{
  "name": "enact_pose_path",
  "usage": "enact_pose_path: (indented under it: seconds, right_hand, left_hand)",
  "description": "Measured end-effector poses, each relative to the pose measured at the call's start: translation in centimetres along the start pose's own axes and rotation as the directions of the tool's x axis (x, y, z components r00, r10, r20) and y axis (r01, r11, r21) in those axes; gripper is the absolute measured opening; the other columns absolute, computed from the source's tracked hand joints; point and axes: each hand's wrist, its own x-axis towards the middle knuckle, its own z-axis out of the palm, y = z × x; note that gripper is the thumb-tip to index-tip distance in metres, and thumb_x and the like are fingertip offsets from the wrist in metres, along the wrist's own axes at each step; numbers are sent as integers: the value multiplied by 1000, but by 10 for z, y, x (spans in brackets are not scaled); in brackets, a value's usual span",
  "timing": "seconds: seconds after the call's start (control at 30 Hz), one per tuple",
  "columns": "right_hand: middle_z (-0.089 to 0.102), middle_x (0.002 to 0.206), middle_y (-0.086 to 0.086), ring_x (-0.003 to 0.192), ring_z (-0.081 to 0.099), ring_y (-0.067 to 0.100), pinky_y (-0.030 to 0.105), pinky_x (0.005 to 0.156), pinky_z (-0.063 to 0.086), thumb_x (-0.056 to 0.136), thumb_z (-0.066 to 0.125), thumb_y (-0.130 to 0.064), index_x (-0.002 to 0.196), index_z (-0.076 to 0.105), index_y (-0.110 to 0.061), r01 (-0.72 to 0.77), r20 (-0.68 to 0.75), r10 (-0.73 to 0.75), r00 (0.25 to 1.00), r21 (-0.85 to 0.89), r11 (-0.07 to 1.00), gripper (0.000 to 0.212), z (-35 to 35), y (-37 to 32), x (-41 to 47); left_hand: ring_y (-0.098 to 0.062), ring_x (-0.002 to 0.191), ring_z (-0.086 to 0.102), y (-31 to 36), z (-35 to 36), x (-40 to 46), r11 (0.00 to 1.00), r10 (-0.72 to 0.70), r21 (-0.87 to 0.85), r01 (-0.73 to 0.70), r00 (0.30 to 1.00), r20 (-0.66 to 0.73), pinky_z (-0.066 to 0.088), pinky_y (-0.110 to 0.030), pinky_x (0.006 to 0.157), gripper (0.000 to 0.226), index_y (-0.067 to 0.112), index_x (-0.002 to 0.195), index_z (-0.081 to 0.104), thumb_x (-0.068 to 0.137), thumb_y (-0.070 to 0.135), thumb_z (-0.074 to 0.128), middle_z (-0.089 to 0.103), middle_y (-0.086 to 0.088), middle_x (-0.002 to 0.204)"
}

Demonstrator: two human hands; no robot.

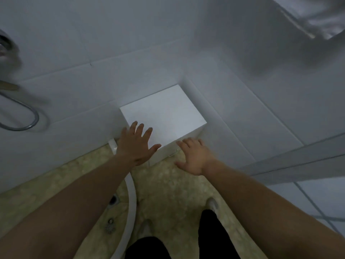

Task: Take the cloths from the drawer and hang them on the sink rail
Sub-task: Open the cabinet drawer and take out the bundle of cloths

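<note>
**Clerk:** Item one, the drawer unit?

**Operator:** I logged a small white cabinet (pixel 164 116) standing in the corner where two white tiled walls (pixel 93 53) met, on a beige mottled floor (pixel 168 184). Its top was flat and bare. A thin metal pull (pixel 173 153) showed on its front, low down. The front looked shut, so I saw no cloths; I could not tell what lay inside.

**Clerk:** Item two, the hands?

**Operator:** My left hand (pixel 137 144) was spread flat, fingers straight and apart, over the near left edge of the cabinet top. Whether it pressed the top or hovered just above it, I could not tell. It gripped nothing. My right hand (pixel 192 157) was relaxed, fingers loosely extended, at the cabinet's near right corner, just beside the metal pull, and it held nothing either. Contact there was also unclear.

**Clerk:** Item three, surroundings?

**Operator:** A chrome hose (pixel 24 116) looped on the wall at far left. A curved white rim (pixel 130 193) ran down the floor between my arms, with a round drain (pixel 113 200) beside it. Dark trouser legs (pixel 214 232) and a pale shoe (pixel 212 203) showed at the bottom. A blurred grey fixture (pixel 321 17) sat at upper right; I could not identify it.
</note>
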Motion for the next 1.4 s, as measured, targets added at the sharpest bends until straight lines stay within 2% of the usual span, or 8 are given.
enact_pose_path:
  seconds: [0.3, 0.67, 0.8, 0.97, 1.07, 1.17, 1.27, 1.4]
  right_hand:
    - [33, 157, 6, 146, 26, 28, 52, 120, 15, 84, 36, -74, 152, 24, -24, 165, 76, -161, 984, -43, 985, 85, 106, 97, 83]
    - [39, 152, 7, 141, 33, 29, 49, 118, 20, 81, 38, -73, 150, 27, -22, 207, 61, -206, 977, -23, 978, 86, 250, 187, 189]
    - [40, 152, 7, 140, 35, 28, 49, 118, 22, 82, 38, -72, 150, 28, -22, 231, 61, -228, 972, -47, 972, 86, 297, 195, 224]
    - [45, 147, 8, 134, 41, 28, 47, 116, 27, 83, 43, -70, 148, 32, -17, 287, 39, -285, 958, -76, 955, 85, 338, 190, 267]
    - [49, 142, 10, 128, 46, 28, 47, 112, 33, 84, 47, -69, 145, 38, -15, 297, 35, -295, 955, -86, 951, 82, 356, 188, 289]
    - [56, 134, 12, 117, 54, 30, 46, 104, 41, 86, 46, -68, 142, 42, -11, 271, 78, -263, 962, -115, 956, 80, 372, 185, 305]
    - [61, 122, 13, 103, 58, 30, 42, 89, 47, 87, 48, -64, 138, 43, -5, 211, 13, -211, 977, -99, 972, 78, 389, 175, 306]
    - [63, 116, 13, 105, 58, 29, 42, 91, 47, 83, 52, -63, 137, 44, -4, 129, -78, -131, 988, -25, 991, 80, 401, 165, 299]
  left_hand:
    - [-32, 149, 0, 50, 89, 98, 985, -160, 57, 161, 987, -21, 8, -61, 115, 93, 29, 153, 18, 81, 82, -8, 18, -9, 162]
    - [-32, 149, -9, 83, 232, 201, 983, -131, 118, 138, 989, -66, -2, -62, 115, 90, 27, 155, 13, 84, 80, -6, 12, -11, 163]
    - [-31, 149, -12, 82, 282, 228, 986, -94, 128, 104, 992, -82, -1, -62, 115, 90, 27, 155, 13, 84, 80, -6, 10, -11, 163]
    - [-30, 149, -13, 58, 329, 255, 985, -121, 112, 130, 989, -83, -1, -62, 115, 91, 27, 154, 11, 83, 81, -6, 8, -11, 164]
    - [-30, 149, -12, 48, 352, 265, 990, -115, 74, 122, 990, -82, 1, -63, 116, 87, 29, 154, 4, 84, 80, -3, 4, -10, 164]
    - [-26, 149, -16, 39, 366, 277, 992, -122, -43, 119, 988, -90, -1, -61, 117, 80, 37, 153, -6, 85, 80, 0, -7, -5, 164]
    - [-25, 149, -16, 33, 372, 285, 991, -117, -81, 108, 985, -125, -2, -60, 117, 78, 41, 152, -7, 86, 81, 0, -9, -2, 164]
    - [-25, 149, -15, 32, 375, 285, 992, -109, -79, 98, 983, -145, -1, -61, 117, 77, 41, 153, -5, 87, 80, 1, -9, -3, 164]
